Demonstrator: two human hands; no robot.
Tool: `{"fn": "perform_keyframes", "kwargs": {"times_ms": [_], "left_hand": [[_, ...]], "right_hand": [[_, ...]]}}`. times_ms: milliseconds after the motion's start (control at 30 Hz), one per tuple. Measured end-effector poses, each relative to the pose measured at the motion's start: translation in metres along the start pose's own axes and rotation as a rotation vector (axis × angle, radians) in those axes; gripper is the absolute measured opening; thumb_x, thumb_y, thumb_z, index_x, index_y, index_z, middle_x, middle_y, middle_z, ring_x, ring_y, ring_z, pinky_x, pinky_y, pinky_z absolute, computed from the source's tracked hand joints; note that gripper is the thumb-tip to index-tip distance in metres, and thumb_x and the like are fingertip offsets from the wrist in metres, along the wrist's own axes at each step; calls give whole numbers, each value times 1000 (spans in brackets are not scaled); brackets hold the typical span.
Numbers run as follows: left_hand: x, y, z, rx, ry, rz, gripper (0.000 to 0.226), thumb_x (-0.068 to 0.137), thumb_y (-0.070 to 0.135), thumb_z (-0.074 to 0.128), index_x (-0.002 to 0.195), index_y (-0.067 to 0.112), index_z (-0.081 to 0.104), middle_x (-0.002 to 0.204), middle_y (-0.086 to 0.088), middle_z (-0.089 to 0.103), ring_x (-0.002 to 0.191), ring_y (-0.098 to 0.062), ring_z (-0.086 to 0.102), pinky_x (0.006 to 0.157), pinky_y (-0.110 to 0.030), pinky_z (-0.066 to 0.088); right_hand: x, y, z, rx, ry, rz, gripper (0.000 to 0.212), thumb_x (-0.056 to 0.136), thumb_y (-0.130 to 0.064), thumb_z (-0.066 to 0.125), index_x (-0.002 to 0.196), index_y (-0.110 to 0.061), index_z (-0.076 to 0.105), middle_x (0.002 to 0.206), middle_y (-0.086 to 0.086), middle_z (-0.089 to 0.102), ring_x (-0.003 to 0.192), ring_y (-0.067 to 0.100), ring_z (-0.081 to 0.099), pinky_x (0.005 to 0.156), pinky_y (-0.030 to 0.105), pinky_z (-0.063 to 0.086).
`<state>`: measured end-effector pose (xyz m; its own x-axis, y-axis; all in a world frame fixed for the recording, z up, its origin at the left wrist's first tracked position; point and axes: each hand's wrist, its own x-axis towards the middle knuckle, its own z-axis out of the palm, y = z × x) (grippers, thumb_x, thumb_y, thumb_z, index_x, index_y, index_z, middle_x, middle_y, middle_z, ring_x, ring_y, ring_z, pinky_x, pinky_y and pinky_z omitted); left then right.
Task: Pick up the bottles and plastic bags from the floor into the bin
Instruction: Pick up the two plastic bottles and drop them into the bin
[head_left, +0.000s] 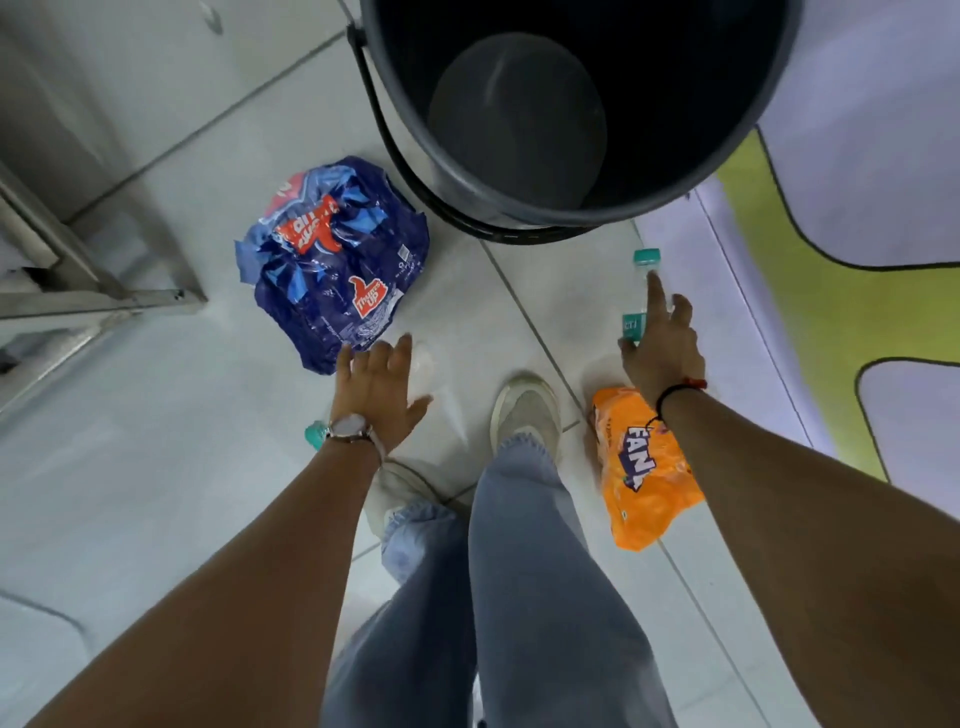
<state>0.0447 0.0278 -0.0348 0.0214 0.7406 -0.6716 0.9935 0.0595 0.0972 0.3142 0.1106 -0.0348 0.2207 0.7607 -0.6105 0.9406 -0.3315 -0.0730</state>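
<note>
From the head view, looking straight down, both arms reach toward the pale tiled floor (156, 493) in front of a large dark round plastic bin (519, 218), which stands empty at the top of the frame. The right hand (662, 348) is over a clear plastic bottle with a teal cap and teal label (645, 260); that bottle lies with its long axis running away from the person, cap end toward the bin, and the hand covers its lower half, fingers spread and extended along it, apparently touching but not yet wrapped around it. The left hand (382, 389) hovers with fingers loosely spread above a second clear bottle with a teal cap (315, 434), whose cap peeks out beside the wrist, its body mostly hidden under the palm; whether the fingers touch it cannot be told. A crumpled blue plastic bag with red lettering (337, 265) lies just beyond the left fingertips, close to the bin. A crumpled orange plastic bag (641, 473) lies under the right forearm, beside the person's shoe. Each hand is nearest its own bottle, so closing the fingers across each bottle's axis looks like the next need.
</note>
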Motion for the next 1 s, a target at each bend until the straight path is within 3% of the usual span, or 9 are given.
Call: {"fn": "perform_keyframes", "kwargs": {"times_ms": [67, 133, 200, 433, 600, 800, 1000], "left_hand": [[-3, 2, -34, -142, 73, -83, 74, 83, 41, 59, 140, 7, 27, 131, -20, 47, 117, -40, 49, 106, -51, 32], [-9, 7, -70, -335, 124, -141, 73, 82, 37, 62, 140, 10, 27, 133, -20, 43, 109, -42, 54, 88, -49, 48], [-13, 13, -102, -410, 183, -168, 75, 84, 40, 60, 142, 13, 22, 142, -17, 36, 112, -41, 54, 78, -46, 53], [-7, 52, -234, -775, 527, -217, 83, 82, 42, 63, 143, 13, 16, 144, -16, 36, 123, -36, 46, 91, -44, 47], [26, 84, -291, -1086, 521, -226, 73, 84, 33, 63, 138, 6, 21, 137, -23, 42, 122, -38, 46, 105, -46, 40], [60, 90, -291, -998, 495, -263, 77, 89, 24, 58, 144, 6, 7, 147, -23, 22, 133, -40, 31, 113, -48, 29], [63, 68, -265, -821, 478, -290, 74, 89, 9, 56, 144, 3, 7, 153, -22, 12, 139, -38, 17, 116, -43, 16]], "right_hand": [[-18, -6, -11, 47, -7, 27, 75, 91, -11, 55, 149, -24, 9, 153, 19, 18, 123, 45, 46, 93, 53, 47], [-39, -12, -25, 90, -6, 49, 74, 92, -13, 53, 149, -24, 7, 154, 20, 17, 126, 45, 43, 97, 52, 45], [-57, -16, -37, 123, 1, 70, 74, 92, -14, 53, 149, -24, 7, 155, 20, 17, 127, 44, 42, 98, 51, 44], [-101, -24, -120, 309, 205, 111, 73, 92, -19, 54, 149, -23, 8, 155, 18, 20, 129, 41, 41, 90, 51, 50], [-91, -48, -171, 488, 430, -32, 70, 87, -19, 62, 146, -14, 24, 149, 20, 33, 125, 40, 45, 82, 49, 55], [-51, -93, -189, 511, 465, -268, 71, 87, -25, 63, 145, -15, 24, 149, 16, 33, 130, 33, 44, 84, 43, 59], [-14, -113, -178, 380, 372, -301, 73, 90, -30, 58, 148, -20, 15, 153, 13, 26, 135, 33, 36, 88, 48, 56]]}}
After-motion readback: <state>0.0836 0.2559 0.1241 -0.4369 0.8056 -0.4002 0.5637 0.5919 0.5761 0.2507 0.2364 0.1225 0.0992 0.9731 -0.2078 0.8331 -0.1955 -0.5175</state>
